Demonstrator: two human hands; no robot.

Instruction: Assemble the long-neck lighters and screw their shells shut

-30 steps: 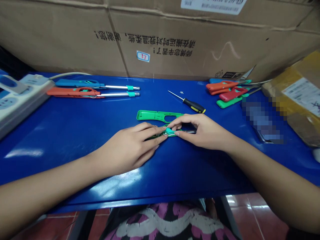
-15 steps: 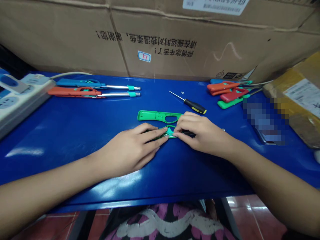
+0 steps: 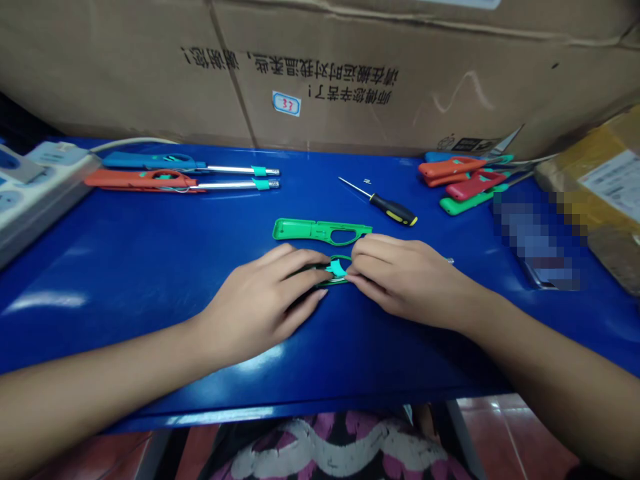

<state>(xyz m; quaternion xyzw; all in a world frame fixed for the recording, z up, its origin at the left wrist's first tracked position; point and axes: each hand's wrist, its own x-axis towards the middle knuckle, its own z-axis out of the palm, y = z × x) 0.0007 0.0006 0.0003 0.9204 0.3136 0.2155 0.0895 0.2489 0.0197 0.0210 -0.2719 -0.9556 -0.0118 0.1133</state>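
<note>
An opened green gas lighter (image 3: 326,284) lies on the blue table, with a teal trigger (image 3: 337,269) showing in its loop. My left hand (image 3: 267,293) covers its handle, fingers bent over the casing beside the trigger. From the other side, my right hand (image 3: 405,280) is closed with thumb and fingertips pinched at the casing just past the trigger. Any small part between those fingertips is hidden. Only the metal tip (image 3: 451,261) of the lighter emerges beyond my right hand. Just behind rests the loose green casing half (image 3: 300,230), hollow side up.
A black-and-yellow screwdriver (image 3: 394,210) lies behind my right hand. At the back left are a blue lighter (image 3: 150,161) and an orange lighter (image 3: 125,179), beside a power strip (image 3: 45,183). Several lighters (image 3: 467,183), a phone (image 3: 535,243) and boxes (image 3: 600,193) occupy the right.
My left fingers have drawn back slightly to the left, uncovering more of the teal trigger. My right hand stays pinched at the casing. The view has shifted a little.
</note>
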